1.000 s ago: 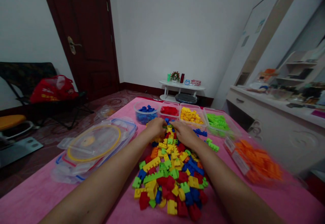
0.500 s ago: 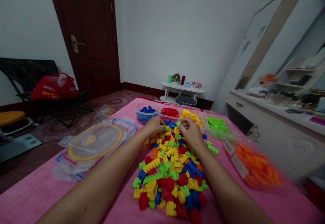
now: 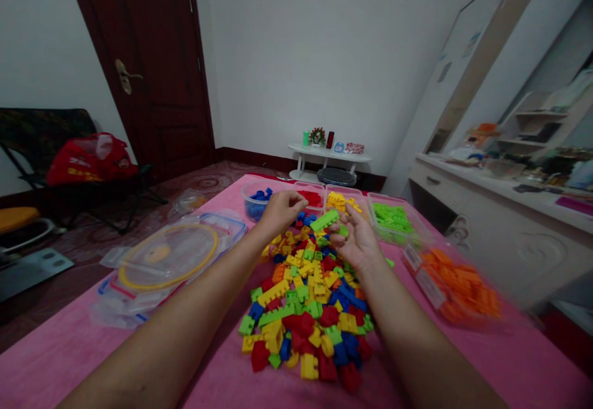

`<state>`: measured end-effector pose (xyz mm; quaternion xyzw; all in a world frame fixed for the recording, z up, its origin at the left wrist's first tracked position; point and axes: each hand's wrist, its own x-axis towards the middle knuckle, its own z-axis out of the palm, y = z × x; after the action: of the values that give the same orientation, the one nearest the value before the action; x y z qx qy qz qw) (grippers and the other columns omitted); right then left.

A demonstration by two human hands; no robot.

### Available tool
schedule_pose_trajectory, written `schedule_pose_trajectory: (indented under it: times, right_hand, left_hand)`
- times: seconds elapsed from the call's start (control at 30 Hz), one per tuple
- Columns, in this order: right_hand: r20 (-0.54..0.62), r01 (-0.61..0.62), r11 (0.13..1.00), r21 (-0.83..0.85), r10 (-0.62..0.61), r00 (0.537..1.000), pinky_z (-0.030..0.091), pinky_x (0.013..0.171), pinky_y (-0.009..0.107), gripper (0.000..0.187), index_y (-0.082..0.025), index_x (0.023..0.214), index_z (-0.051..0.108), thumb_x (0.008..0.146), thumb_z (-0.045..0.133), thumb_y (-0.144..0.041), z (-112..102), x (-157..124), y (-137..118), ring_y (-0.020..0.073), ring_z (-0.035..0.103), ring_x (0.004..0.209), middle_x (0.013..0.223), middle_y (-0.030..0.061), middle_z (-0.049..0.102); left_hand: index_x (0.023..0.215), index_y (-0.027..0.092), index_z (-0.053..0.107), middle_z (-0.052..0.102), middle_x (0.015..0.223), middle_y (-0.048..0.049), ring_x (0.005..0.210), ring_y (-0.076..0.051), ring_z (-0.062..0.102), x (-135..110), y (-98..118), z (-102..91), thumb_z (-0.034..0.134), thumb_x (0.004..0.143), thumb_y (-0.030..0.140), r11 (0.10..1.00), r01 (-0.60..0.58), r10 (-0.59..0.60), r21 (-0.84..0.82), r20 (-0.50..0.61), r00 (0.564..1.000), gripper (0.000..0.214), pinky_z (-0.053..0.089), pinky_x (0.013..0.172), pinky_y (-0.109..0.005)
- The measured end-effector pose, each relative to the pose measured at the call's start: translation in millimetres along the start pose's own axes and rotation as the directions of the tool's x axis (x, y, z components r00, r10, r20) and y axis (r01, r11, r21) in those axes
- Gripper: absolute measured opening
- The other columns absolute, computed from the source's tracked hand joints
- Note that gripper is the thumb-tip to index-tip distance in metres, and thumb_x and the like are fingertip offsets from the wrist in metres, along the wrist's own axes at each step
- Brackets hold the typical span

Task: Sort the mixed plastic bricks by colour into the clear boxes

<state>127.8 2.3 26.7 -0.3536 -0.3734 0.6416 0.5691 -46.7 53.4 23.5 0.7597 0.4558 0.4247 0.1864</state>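
Note:
My right hand [image 3: 359, 243] is turned palm up at the far end of the brick pile, its fingers curled around green building bricks [image 3: 325, 220]; one long brick sticks out to the left. My left hand [image 3: 281, 210] hovers beside it with thumb and fingers pinched together. Whatever lies between those fingertips, if anything, is hidden. Beneath and in front of both hands spreads a mixed pile of building bricks [image 3: 301, 295] in yellow, red, blue, green and orange.
Behind the hands stand tubs of blue bricks [image 3: 254, 209], red bricks [image 3: 311, 198], yellow bricks [image 3: 336, 201] and green bricks [image 3: 393, 219]. A tub of orange bricks [image 3: 463, 288] is at right. Stacked clear lids [image 3: 169, 257] lie at left on the pink cloth [image 3: 60, 359].
My right hand has lifted from the pile and rolled palm up, with green bricks now showing in it. My left hand has risen slightly off the bricks.

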Motion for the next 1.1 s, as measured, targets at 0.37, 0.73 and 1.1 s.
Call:
schedule_pose_trajectory:
  times: [0.37,0.73,1.1]
  right_hand:
    - [0.11,0.221,0.313,-0.924,-0.337,0.935,0.046,0.07,0.029,0.026,-0.02,0.089,0.068,0.064,0.067,-0.025,-33.9,18.5,27.0,0.0187,0.06,0.081,0.088,0.0044,0.067]
    - [0.023,0.204,0.496,-0.844,-0.347,0.938,0.044,0.057,0.023,0.016,-0.017,0.079,0.068,0.069,0.057,-0.022,-32.2,22.7,29.4,0.0148,0.058,0.067,0.076,0.0038,0.066]
    - [0.173,-0.254,0.929,0.27,0.212,0.962,0.023,0.03,0.011,0.031,-0.02,0.088,0.051,0.088,0.045,-0.051,3.5,-2.9,14.7,0.0069,0.047,0.041,0.063,-0.0023,0.055]
  left_hand:
    - [0.078,0.02,0.07,0.064,0.099,-0.0113,0.095,-0.026,0.059,-17.1,-38.2,12.7,0.068,0.066,0.02,0.855,0.156,-0.23,0.494,0.091,0.969,0.012,0.044,0.083,-0.03]
    - [0.086,0.013,0.069,0.069,0.078,-0.0054,0.07,-0.016,0.063,-0.5,-19.3,-3.5,0.061,0.067,0.013,0.974,0.203,-0.222,0.103,0.246,0.943,0.02,0.049,0.064,-0.025]
    - [0.091,0.013,0.069,0.071,0.089,-0.006,0.078,-0.015,0.065,-9.6,28.7,11.7,0.065,0.068,0.016,0.949,-0.108,0.152,-0.297,0.128,0.98,0.023,0.051,0.074,-0.027]
